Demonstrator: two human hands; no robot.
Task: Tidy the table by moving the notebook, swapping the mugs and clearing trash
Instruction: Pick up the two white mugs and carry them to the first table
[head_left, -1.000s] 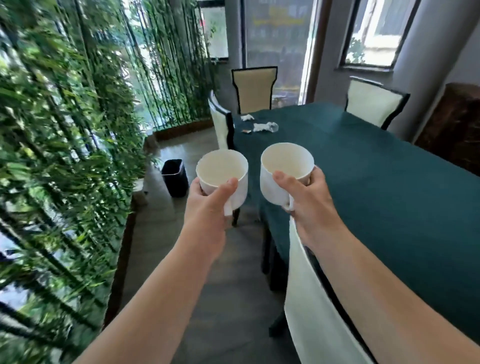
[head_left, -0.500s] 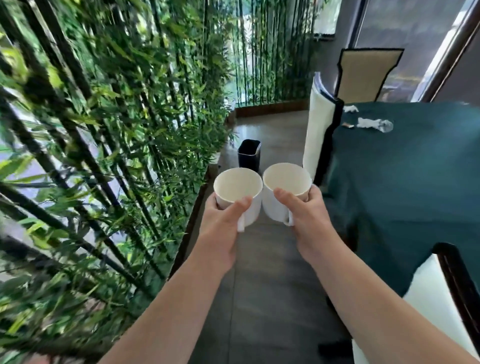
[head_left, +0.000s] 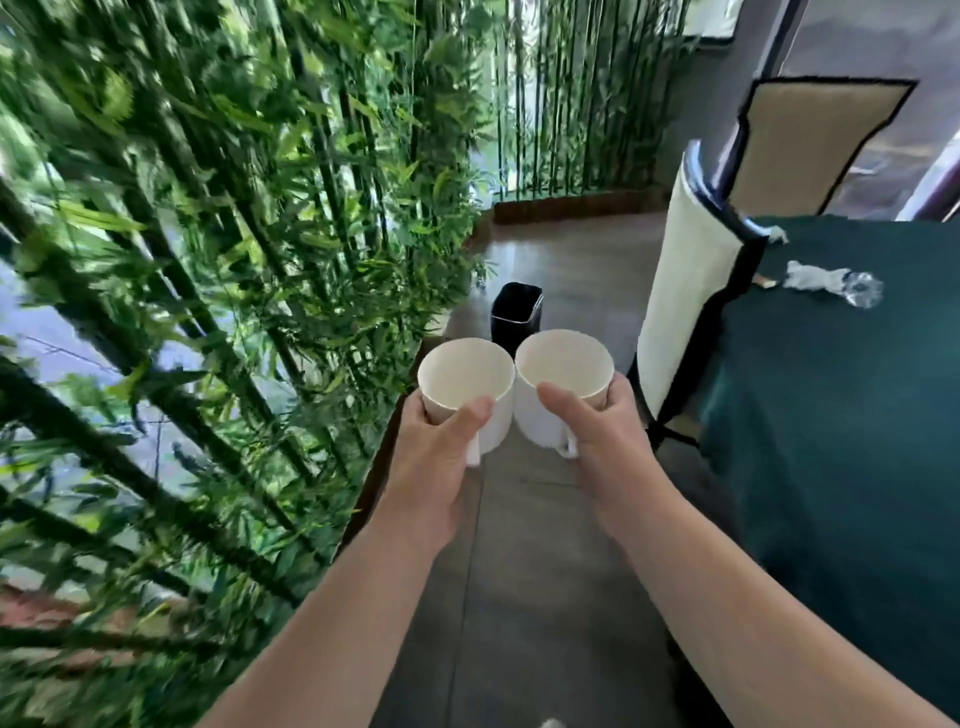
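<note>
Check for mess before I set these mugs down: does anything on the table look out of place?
Yes. Crumpled trash and a clear plastic piece lie on the green tablecloth near the far chair. Both mugs, left and right, look empty and intact.

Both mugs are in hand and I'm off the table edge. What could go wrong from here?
The left mug and right mug touch at the rims over bare floor; a knock could chip one or loosen a hand's hold. The left hand passes close to the bamboo. Trash remains on the table.

Bamboo screen left, grey tiled floor, cream chairs right.
</note>
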